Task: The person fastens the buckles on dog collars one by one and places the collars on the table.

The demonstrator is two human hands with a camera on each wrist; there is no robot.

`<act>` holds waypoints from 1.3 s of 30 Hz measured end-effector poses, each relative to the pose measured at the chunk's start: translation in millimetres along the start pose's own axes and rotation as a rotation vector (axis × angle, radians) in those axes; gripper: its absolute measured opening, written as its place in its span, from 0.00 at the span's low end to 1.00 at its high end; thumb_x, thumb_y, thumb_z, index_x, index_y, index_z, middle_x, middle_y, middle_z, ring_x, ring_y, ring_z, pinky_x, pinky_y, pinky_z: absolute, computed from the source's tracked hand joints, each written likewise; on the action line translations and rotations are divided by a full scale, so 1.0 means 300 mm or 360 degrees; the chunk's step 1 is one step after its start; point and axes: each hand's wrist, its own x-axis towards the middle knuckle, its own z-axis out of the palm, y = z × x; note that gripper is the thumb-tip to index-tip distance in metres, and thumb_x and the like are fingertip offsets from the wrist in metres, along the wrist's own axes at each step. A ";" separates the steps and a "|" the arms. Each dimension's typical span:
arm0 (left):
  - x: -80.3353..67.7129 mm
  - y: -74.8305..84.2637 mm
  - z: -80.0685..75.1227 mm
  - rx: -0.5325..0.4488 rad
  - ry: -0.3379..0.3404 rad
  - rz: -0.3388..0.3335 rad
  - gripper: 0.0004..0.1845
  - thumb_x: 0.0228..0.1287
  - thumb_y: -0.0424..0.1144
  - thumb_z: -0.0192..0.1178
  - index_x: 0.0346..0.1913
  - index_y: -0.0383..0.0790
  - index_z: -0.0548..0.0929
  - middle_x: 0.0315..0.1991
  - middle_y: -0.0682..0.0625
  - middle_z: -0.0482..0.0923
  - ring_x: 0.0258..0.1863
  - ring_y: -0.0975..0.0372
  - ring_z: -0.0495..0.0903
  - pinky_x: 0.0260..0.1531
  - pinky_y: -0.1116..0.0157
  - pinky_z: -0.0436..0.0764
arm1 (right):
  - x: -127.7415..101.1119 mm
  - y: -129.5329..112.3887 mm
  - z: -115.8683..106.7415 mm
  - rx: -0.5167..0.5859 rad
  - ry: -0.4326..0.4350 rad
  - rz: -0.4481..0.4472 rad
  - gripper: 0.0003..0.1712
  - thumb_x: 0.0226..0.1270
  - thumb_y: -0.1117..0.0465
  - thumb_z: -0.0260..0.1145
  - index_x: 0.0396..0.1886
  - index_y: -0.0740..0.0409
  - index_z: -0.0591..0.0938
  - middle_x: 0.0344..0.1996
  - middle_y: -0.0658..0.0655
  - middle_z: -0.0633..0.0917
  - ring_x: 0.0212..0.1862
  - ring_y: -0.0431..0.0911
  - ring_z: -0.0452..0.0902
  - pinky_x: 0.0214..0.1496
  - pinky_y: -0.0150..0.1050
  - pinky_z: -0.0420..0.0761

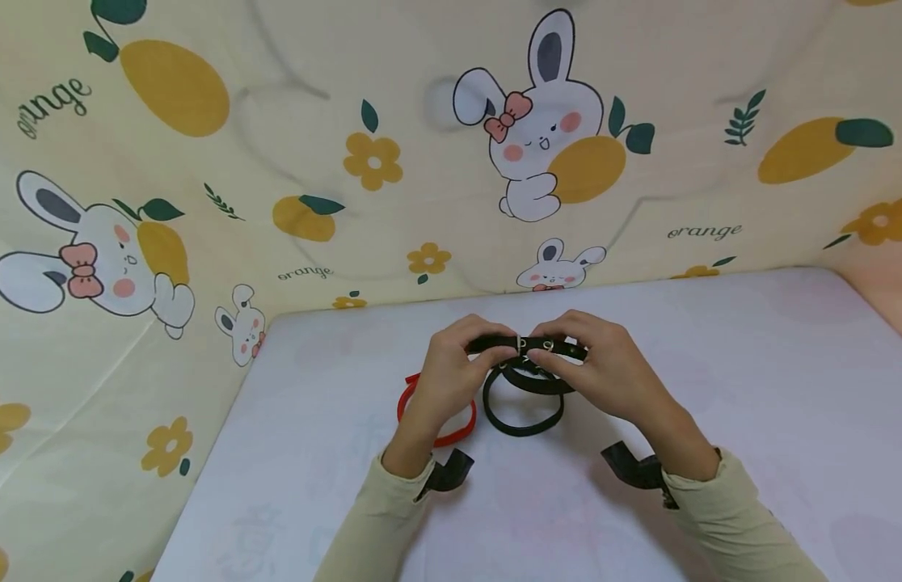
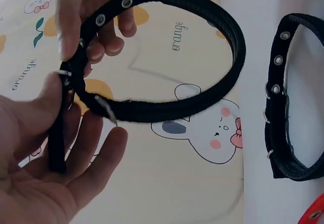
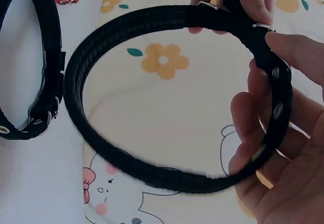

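Currently both hands hold one black collar (image 1: 527, 346) up off the white table (image 1: 749, 388), its strap running side to side between them: the left hand (image 1: 451, 368) pinches the buckle end, the right hand (image 1: 604, 368) curls round the eyelet end. Just nearer the person than the held collar, a second black collar (image 1: 522, 416) lies flat; a red collar (image 1: 436, 416) lies left of it, with open table further right.
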 end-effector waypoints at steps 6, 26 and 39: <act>0.004 0.004 -0.002 0.0025 0.0071 0.0028 0.11 0.59 0.31 0.69 0.45 0.37 0.86 0.41 0.47 0.84 0.42 0.60 0.83 0.47 0.70 0.84 | 0.000 0.002 -0.012 -0.0040 0.0041 0.0023 0.09 0.65 0.51 0.72 0.43 0.43 0.87 0.39 0.43 0.87 0.43 0.37 0.79 0.38 0.34 0.75; 0.005 0.006 -0.009 -0.0282 0.0226 -0.0026 0.21 0.61 0.33 0.68 0.57 0.38 0.78 0.46 0.43 0.82 0.47 0.56 0.84 0.52 0.66 0.84 | 0.008 0.013 -0.032 0.0128 0.0008 0.0165 0.12 0.69 0.53 0.68 0.50 0.44 0.85 0.44 0.45 0.85 0.41 0.34 0.76 0.41 0.31 0.80; 0.001 0.001 0.046 -0.0351 0.0234 0.0001 0.15 0.62 0.33 0.68 0.52 0.40 0.85 0.49 0.46 0.84 0.48 0.59 0.83 0.50 0.65 0.84 | 0.010 0.010 -0.039 0.0499 -0.0047 0.0426 0.18 0.74 0.50 0.62 0.56 0.53 0.80 0.49 0.54 0.85 0.46 0.40 0.80 0.49 0.29 0.80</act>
